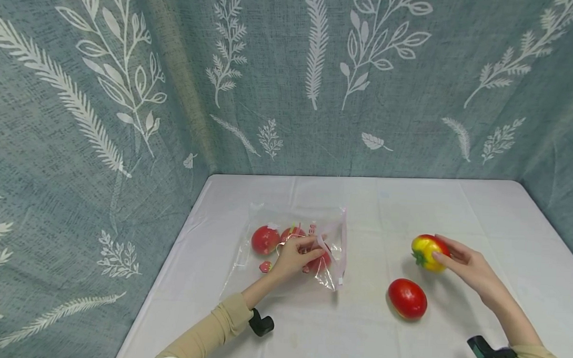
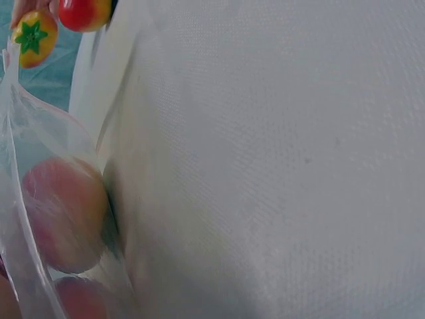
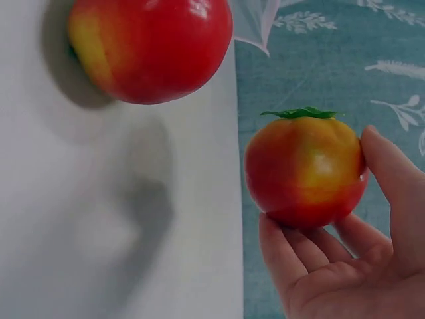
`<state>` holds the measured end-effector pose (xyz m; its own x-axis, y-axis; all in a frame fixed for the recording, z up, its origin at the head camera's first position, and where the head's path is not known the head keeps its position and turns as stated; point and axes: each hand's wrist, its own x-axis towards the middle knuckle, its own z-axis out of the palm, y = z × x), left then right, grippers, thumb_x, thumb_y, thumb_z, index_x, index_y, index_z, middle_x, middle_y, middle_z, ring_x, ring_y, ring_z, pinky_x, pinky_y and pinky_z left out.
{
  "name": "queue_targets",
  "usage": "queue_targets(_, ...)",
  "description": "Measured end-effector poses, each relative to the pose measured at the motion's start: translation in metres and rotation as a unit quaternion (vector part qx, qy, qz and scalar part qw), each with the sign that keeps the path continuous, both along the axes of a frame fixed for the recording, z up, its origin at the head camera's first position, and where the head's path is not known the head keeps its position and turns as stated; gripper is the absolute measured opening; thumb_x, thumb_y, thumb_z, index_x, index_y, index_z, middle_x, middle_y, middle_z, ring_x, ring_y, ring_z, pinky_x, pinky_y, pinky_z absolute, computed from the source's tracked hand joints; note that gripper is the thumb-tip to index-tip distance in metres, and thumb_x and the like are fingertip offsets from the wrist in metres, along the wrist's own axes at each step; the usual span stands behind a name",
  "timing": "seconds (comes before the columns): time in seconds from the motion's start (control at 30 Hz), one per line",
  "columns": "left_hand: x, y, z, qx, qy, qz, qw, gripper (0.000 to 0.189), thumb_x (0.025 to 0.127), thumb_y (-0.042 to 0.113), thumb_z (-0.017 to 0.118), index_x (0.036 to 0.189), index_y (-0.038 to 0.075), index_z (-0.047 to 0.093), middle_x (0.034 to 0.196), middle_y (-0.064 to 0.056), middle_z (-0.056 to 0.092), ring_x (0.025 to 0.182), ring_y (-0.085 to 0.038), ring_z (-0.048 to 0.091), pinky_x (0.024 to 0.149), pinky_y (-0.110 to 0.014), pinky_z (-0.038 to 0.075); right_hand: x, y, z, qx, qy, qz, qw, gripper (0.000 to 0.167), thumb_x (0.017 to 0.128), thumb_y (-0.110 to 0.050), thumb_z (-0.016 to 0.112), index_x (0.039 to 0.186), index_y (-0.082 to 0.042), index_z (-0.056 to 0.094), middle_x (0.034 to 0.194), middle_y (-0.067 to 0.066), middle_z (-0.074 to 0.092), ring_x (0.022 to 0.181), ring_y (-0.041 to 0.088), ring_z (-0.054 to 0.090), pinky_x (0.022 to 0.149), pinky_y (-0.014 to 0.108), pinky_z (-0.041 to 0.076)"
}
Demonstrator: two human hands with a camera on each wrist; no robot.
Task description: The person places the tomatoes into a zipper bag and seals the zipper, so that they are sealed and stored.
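A clear zip bag (image 1: 343, 239) lies on the left half of the table with several red round fruits inside, one of them a red fruit (image 1: 266, 240) at its far left. My left hand (image 1: 297, 257) pinches the bag's edge near its opening on the right side. In my right hand (image 1: 470, 267) is a toy tomato (image 3: 305, 169), red and yellow with a green leafy top, held by thumb and fingers above the table. Below and left of that hand rests a second red tomato (image 1: 407, 299), also large in the right wrist view.
A white cloth covers the table (image 1: 385, 203). Blue-green curtains (image 1: 280, 84) with white leaf patterns rise behind it and at both sides. A black wrist camera (image 1: 261, 323) sits on the left wrist, another camera (image 1: 491, 353) on the right.
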<state>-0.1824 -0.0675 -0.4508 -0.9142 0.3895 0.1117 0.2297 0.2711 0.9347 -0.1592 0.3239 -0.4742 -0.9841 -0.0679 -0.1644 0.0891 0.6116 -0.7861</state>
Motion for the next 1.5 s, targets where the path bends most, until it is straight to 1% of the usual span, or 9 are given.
queue_targets(0.17,0.001,0.0,0.0,-0.003,0.015,0.004,0.9999,0.017,0.086,0.003,0.066,0.075,-0.005,0.056,0.062,-0.005,0.045,0.054,-0.002,0.041,0.048,-0.014,0.034,-0.02,0.021,-0.043,-0.002,0.013,-0.015,0.9998,0.068,0.091,-0.058,0.048,0.149,-0.029,0.029,0.149,0.016,0.037,0.13,0.037,0.038,0.094,0.065,0.039)
queue_targets(0.23,0.001,0.0,-0.001,-0.002,0.014,0.004,0.9999,0.016,0.086,0.003,0.066,0.076,-0.005,0.056,0.063,-0.003,0.045,0.054,-0.002,0.041,0.048,-0.014,0.035,-0.024,0.023,-0.049,-0.007,0.016,-0.015,0.9997,0.067,0.091,-0.059,0.048,0.149,-0.031,0.029,0.149,0.014,0.037,0.13,0.036,0.038,0.095,0.066,0.038)
queue_targets(0.33,0.0,0.0,-0.001,0.003,0.003,0.002,1.0,0.015,0.086,0.003,0.066,0.077,-0.005,0.057,0.062,-0.001,0.045,0.051,-0.005,0.042,0.047,-0.014,0.036,-0.023,0.015,-0.041,-0.006,0.019,-0.021,0.9996,0.065,0.092,-0.057,0.048,0.148,-0.03,0.03,0.148,0.014,0.039,0.129,0.035,0.04,0.095,0.065,0.039)
queue_targets(0.5,0.001,-0.001,-0.001,0.002,0.003,0.001,1.0,0.017,0.087,0.003,0.065,0.077,-0.006,0.056,0.063,-0.003,0.045,0.051,-0.005,0.042,0.047,-0.014,0.036,-0.008,-0.015,0.0,-0.025,0.007,-0.021,0.9994,0.069,0.093,-0.053,0.05,0.149,-0.018,0.03,0.147,0.02,0.038,0.13,0.041,0.038,0.098,0.063,0.038)
queue_targets(0.57,0.001,-0.001,-0.001,0.0,0.004,0.001,1.0,0.017,0.087,0.003,0.065,0.076,-0.005,0.055,0.063,-0.003,0.045,0.052,-0.004,0.042,0.048,-0.014,0.036,-0.003,-0.026,0.016,-0.04,0.0,-0.006,0.9992,0.071,0.094,-0.049,0.05,0.149,-0.01,0.028,0.147,0.026,0.034,0.131,0.046,0.035,0.098,0.065,0.035)
queue_targets(0.7,0.002,-0.001,0.0,-0.001,0.003,0.003,1.0,0.019,0.086,0.003,0.066,0.075,-0.005,0.053,0.063,-0.004,0.045,0.054,-0.002,0.041,0.048,-0.014,0.036,0.002,-0.042,0.032,-0.05,-0.004,0.0,0.9987,0.071,0.095,-0.046,0.05,0.149,-0.007,0.027,0.147,0.028,0.034,0.131,0.048,0.035,0.1,0.065,0.035)
queue_targets(1.07,0.0,-0.002,-0.002,0.001,0.004,-0.006,1.0,0.021,0.087,0.004,0.065,0.073,-0.005,0.053,0.063,-0.005,0.045,0.054,-0.002,0.042,0.049,-0.014,0.036,-0.001,-0.062,0.033,-0.08,0.004,-0.001,0.9968,0.072,0.094,-0.045,0.053,0.148,-0.006,0.029,0.149,0.026,0.033,0.134,0.046,0.033,0.102,0.063,0.033)
queue_targets(1.3,-0.001,-0.002,-0.004,0.012,-0.002,-0.012,0.9998,0.02,0.087,0.004,0.065,0.073,-0.005,0.053,0.061,-0.002,0.044,0.05,-0.009,0.043,0.048,-0.015,0.038,-0.006,-0.076,0.03,-0.087,0.003,-0.002,0.9962,0.07,0.094,-0.044,0.054,0.148,-0.006,0.029,0.148,0.024,0.035,0.134,0.044,0.036,0.103,0.057,0.037)
queue_targets(1.5,0.001,-0.001,-0.002,-0.006,0.004,0.001,1.0,0.014,0.087,0.005,0.066,0.08,-0.004,0.059,0.065,-0.005,0.047,0.06,-0.007,0.043,0.05,-0.014,0.035,-0.009,-0.089,0.03,-0.095,0.002,0.002,0.9955,0.069,0.094,-0.044,0.055,0.147,-0.006,0.032,0.146,0.024,0.038,0.132,0.043,0.039,0.102,0.056,0.039)
